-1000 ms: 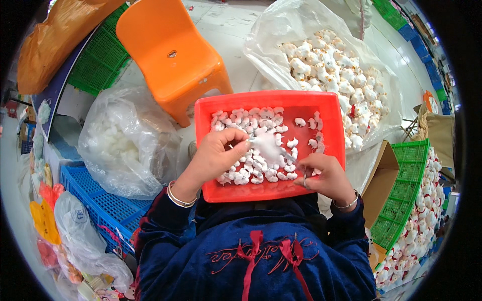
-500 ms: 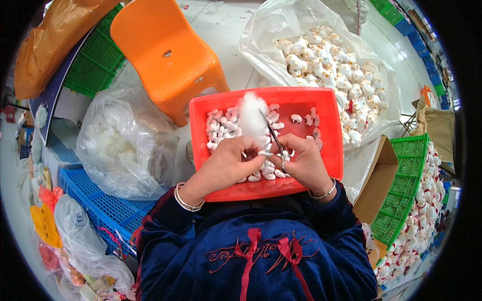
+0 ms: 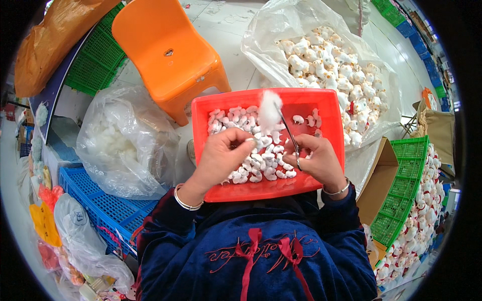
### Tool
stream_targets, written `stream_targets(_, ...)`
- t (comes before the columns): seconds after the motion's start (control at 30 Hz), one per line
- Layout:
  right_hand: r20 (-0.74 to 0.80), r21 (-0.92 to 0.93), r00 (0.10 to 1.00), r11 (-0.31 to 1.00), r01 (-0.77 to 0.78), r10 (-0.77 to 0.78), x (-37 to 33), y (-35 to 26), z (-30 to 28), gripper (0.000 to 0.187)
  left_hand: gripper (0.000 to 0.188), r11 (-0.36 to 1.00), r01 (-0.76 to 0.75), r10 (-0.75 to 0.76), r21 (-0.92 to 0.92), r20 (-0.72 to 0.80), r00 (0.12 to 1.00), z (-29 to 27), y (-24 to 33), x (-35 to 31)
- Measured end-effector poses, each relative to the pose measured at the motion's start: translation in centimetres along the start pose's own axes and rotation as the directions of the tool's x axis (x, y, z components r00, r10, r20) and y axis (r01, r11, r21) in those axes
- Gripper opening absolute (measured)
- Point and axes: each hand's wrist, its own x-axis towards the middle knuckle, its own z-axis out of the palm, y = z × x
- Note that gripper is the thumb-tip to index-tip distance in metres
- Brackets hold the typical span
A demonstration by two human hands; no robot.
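Note:
A red plastic tub [image 3: 271, 192] lies before me with many small white, curved, stuffed plush pieces [image 3: 261, 163] in it. Above the tub, my right hand [image 3: 317, 159] grips dark metal forceps [image 3: 288, 125] by the handles, which partly show between the fingers. At the tips of the forceps hangs a fluffy tuft of white stuffing [image 3: 269, 109]. My left hand [image 3: 223, 156] is closed in a pinch at the left of the tub. A small white plush piece [image 3: 252, 141] shows at its thumb and fingertip, mostly hidden.
An orange plastic chair [image 3: 168, 65] stands beyond the tub. A clear bag of white stuffing [image 3: 118, 143] sits at the left, beside a blue crate [image 3: 108, 198]. At the far right is a large clear bag of white plush toys [image 3: 346, 75]; a green crate [image 3: 401, 185] is nearer.
My hands have moved apart. My right hand has drawn the forceps and the stuffing tuft to the right, while my left hand has shifted slightly left with the white piece.

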Motion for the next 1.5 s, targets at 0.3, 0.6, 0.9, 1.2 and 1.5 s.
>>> stream_targets(0.3,0.153,-0.448,0.970,0.861,0.239,-0.190,-2.2,0.2,-1.7,0.036,0.012,0.984,-0.028,0.036,0.177,-0.042,0.998,-0.8,0.4,0.3)
stream_targets(0.6,0.185,-0.433,0.968,0.869,0.237,-0.172,-2.0,-0.3,-1.4,0.032,0.014,0.993,0.054,-0.058,0.106,0.028,0.998,-0.6,0.9,0.0)
stream_targets(0.9,0.345,-0.386,0.927,0.878,0.283,-0.147,-1.3,-0.8,-2.4,0.033,0.014,0.993,0.121,-0.121,0.008,0.170,0.978,-0.6,0.8,0.8)
stream_targets(1.2,0.258,-0.357,0.960,0.913,0.197,-0.107,-1.8,-0.6,-2.1,0.043,0.013,0.991,0.119,-0.130,0.068,0.202,0.971,-0.9,1.2,0.6)
stream_targets(1.5,0.083,-0.540,0.965,0.803,0.254,-0.250,-2.4,-1.6,-2.7,0.050,0.012,0.959,0.093,-0.092,-0.267,0.018,0.996,-1.4,-0.6,1.2)
